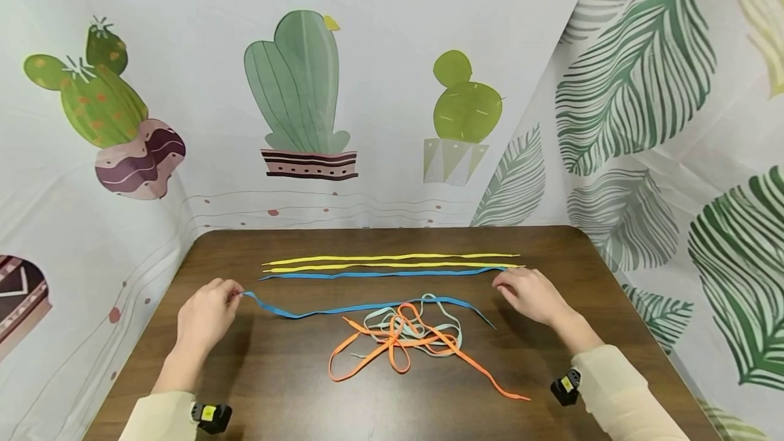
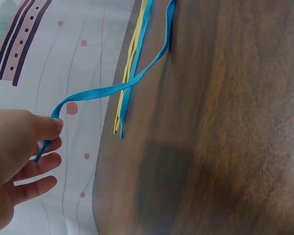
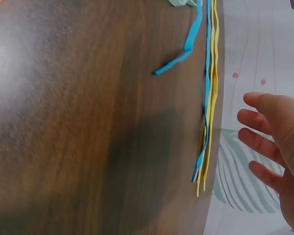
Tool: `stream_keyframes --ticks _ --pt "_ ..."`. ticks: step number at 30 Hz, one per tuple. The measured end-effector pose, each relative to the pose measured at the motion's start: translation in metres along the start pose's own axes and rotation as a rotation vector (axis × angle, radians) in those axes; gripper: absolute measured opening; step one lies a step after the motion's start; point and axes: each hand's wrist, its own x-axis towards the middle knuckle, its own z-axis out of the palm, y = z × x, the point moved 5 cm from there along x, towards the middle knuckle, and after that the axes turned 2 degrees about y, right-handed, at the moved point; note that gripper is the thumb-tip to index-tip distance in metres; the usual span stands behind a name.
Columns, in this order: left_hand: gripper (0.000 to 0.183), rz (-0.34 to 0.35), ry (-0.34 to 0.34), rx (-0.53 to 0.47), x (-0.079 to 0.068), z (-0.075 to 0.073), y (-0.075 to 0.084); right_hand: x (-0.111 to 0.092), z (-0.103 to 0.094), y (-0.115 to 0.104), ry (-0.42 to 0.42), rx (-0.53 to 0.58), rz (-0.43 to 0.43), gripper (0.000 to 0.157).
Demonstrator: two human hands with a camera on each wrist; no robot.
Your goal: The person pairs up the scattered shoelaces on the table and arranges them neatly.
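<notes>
My left hand pinches the tipped end of a flat blue shoelace between thumb and finger. In the left wrist view that end of the blue lace hangs raised off the table. The lace's far end lies loose on the wood at the right. Behind it a second blue shoelace lies nearly straight, beside two yellow shoelaces stretched side by side. Above the right ends of these laces, my right hand hovers. In the right wrist view its fingers are loosely bent and hold nothing.
An orange shoelace and a pale green shoelace lie in a loose tangle at mid-table, touching the held blue lace. The brown table has rounded back corners. Behind it hangs a cloth printed with cacti and leaves.
</notes>
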Motion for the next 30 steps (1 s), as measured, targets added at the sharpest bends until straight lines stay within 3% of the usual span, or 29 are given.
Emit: stream_keyframes --ticks 9,18,23,30 --pt "0.008 -0.007 -0.007 0.0 0.0 0.001 -0.001 0.0 0.023 -0.013 -0.155 0.028 0.116 0.021" --pt "0.008 -0.021 -0.017 -0.002 -0.002 0.003 -0.003 0.003 0.047 -0.033 -0.238 0.006 0.137 0.021" --pt "0.008 -0.024 -0.029 -0.003 -0.002 0.002 -0.004 0.004 0.053 -0.039 -0.227 -0.017 0.138 0.021" --pt "0.008 -0.034 -0.043 -0.001 -0.004 0.003 -0.009 0.004 0.054 -0.042 -0.133 -0.044 0.121 0.019"
